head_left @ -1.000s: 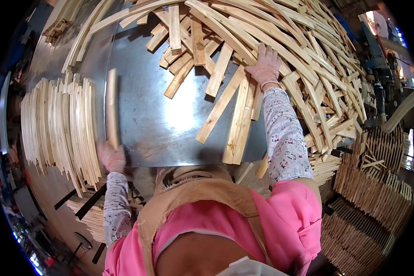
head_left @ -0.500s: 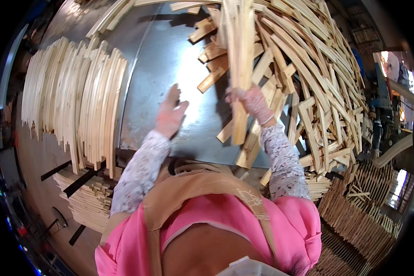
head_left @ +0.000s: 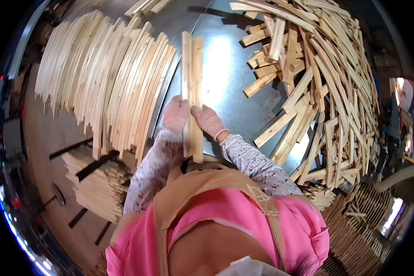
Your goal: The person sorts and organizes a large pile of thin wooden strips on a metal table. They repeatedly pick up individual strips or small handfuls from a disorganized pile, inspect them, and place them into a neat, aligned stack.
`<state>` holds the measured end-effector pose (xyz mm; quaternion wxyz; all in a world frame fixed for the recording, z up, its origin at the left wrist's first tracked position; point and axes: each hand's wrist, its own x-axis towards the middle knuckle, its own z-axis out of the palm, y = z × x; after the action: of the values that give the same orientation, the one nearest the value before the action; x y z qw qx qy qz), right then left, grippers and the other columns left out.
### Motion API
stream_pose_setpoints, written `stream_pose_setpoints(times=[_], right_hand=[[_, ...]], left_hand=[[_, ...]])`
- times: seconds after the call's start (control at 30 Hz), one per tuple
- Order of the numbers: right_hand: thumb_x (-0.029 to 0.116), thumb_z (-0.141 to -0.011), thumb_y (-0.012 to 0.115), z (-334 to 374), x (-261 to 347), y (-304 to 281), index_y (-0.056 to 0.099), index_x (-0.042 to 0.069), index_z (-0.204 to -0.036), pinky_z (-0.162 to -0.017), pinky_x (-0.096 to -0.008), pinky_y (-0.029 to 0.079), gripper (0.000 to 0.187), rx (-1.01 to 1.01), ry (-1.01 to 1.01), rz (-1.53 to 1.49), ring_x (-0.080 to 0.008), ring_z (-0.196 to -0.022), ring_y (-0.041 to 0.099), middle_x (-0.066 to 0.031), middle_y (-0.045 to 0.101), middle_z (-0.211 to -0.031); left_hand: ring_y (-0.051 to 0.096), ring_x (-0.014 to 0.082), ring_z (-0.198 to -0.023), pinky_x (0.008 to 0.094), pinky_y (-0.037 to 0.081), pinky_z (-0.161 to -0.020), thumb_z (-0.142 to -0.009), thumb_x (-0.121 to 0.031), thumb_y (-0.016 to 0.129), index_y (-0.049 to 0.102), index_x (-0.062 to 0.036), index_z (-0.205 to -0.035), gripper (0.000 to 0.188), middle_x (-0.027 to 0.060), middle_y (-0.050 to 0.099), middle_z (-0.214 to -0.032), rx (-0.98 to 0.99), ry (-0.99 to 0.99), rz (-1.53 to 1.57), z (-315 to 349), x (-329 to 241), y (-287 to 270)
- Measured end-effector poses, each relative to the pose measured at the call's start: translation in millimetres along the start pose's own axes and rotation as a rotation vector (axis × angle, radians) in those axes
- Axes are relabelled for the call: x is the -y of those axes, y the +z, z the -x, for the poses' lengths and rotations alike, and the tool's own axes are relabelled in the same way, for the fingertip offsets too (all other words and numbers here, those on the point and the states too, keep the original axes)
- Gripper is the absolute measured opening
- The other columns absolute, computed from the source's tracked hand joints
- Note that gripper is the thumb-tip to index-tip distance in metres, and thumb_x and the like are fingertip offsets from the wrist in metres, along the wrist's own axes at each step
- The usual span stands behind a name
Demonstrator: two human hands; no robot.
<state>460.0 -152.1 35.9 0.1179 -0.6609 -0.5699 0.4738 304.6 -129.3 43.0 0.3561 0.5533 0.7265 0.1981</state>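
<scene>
Two wooden strips (head_left: 197, 83) stand side by side in front of me over the metal table, their near ends close to my apron. My left hand (head_left: 175, 114), in a pale pink knit glove, is closed around the left strip. From the other side my right hand (head_left: 209, 121), gloved the same way, grips the right strip, thumb on its upper face. To the left lies a row of strips (head_left: 110, 83) set edge to edge. A loose heap of wooden strips (head_left: 340, 87) covers the right side, pointing various ways.
Bare metal tabletop (head_left: 221, 69) shows between row and heap. Below the row, at left, a stack of strips (head_left: 96, 179) rests near dark bars (head_left: 96, 168). Large stacks of wood (head_left: 349, 230) stand at lower right. Machinery (head_left: 386, 147) is at the far right.
My right hand has brought the strips from the heap's edge leftward to the table's middle. The left hand, open and empty before, has closed on one. My view has shifted, too.
</scene>
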Motion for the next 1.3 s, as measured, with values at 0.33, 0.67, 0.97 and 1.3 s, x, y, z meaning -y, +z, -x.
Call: stream_pose_setpoints(times=[0.33,0.67,0.97,1.3], right_hand=[[0.056,-0.106,0.051,-10,90,34,0.012,-0.019,-0.163,-0.099,-0.0514,0.056,0.103,0.374,-0.1,0.042,-0.0476,-0.11,0.072,-0.0378,0.072,-0.112],[0.033,-0.088,0.075,174,-220,-196,0.069,0.004,-0.11,-0.089,-0.0542,0.056,0.038,-0.971,0.591,0.359,-0.0407,-0.103,0.069,-0.0193,0.073,-0.106],[0.028,-0.096,0.074,325,-392,-184,0.042,0.012,-0.161,-0.104,-0.0543,0.053,0.074,-0.916,0.962,0.264,-0.0472,-0.12,0.065,-0.0277,0.061,-0.137],[0.013,-0.093,0.072,457,-304,-44,0.051,0.011,-0.155,-0.102,-0.0517,0.052,0.065,-0.872,0.678,-0.038,-0.047,-0.117,0.061,-0.0239,0.063,-0.123]], left_hand=[[0.042,0.0393,-0.153,0.0484,0.034,-0.127,-0.098,-0.031,0.063,0.052,0.0005,-0.155,0.065,0.0226,0.048,-0.163,-0.053,0.344,-0.694,25,87,-72],[0.036,0.0431,-0.155,0.051,0.029,-0.128,-0.094,-0.034,0.07,0.041,0.0,-0.163,0.082,0.0276,0.035,-0.169,0.09,0.466,-0.793,45,29,-48],[0.053,0.0462,-0.138,0.0516,0.046,-0.115,-0.086,-0.04,0.079,0.049,-0.0026,-0.151,0.081,0.0296,0.049,-0.154,0.553,0.954,-0.51,133,-180,197],[0.061,0.0447,-0.123,0.0532,0.053,-0.106,-0.087,-0.015,0.066,0.046,-0.0021,-0.152,0.07,0.0254,0.062,-0.131,0.543,0.821,-0.512,143,-165,202]])
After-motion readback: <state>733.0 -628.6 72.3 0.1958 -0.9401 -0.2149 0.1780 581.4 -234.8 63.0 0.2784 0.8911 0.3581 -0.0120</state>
